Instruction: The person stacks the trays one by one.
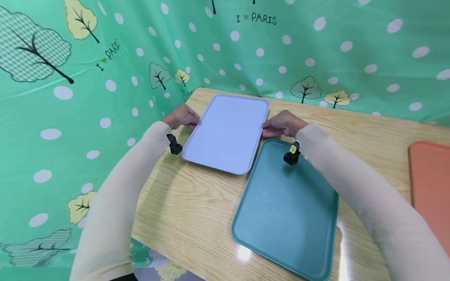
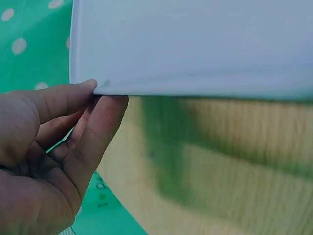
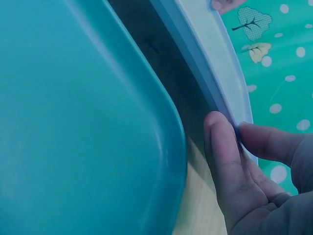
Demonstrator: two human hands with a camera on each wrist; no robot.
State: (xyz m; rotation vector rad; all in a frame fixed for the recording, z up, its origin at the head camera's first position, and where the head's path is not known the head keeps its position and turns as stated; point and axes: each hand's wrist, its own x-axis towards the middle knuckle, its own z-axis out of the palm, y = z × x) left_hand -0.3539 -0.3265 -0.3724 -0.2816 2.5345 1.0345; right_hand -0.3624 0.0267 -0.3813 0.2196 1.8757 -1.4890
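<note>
Pale lavender tray (image 1: pixel 226 132) is held at the far left part of the wooden table (image 1: pixel 183 187), face up, rim uppermost. Its left long edge is pinched by the left hand (image 1: pixel 183 116), thumb over the rim & fingers under; the opp. edge is pinched likewise by the right hand (image 1: pixel 283 124). Both grips are set approx. midway along the long sides, prob. so that weight is shared & tipping is avoided. By the rim only is it held, presumably b/c the lip offers the thinnest purchase (the flat middle is left untouched). At the gripped edges it seems to be raised: a gap w/ shadow is seen beneath in both wrist views; whether the far end is supported cannot be told.

Long axis is run away from the person, slightly askew: far end leaned to the right, near end to the left. One short side is thus faced to the patterned green cloth (image 1: pixel 140 74), the other to the near table edge.

Teal tray (image 1: pixel 281 210) is set just beside, nearer & to the right, w/ its long axis approx. parallel, perhaps for tidy spacing. Orange tray (image 1: pixel 430 175) is placed well apart, far right, partly cut off by the frame.
</note>
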